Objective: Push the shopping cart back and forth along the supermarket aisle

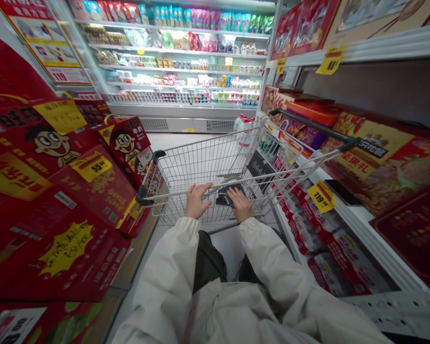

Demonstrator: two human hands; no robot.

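Note:
A wire shopping cart stands straight ahead of me in a narrow aisle. My left hand lies on the cart's near handle bar with its fingers curled over it. My right hand rests on the same bar beside a dark part of the handle, fingers folded over it. Both arms wear pale cream sleeves. The basket looks empty apart from a dark flap on its right side.
Red gift boxes with yellow price tags are stacked close on the left. Shelves with red boxed goods run along the right. A lit chiller with drinks and packets closes the aisle's far end. Pale floor shows ahead of the cart.

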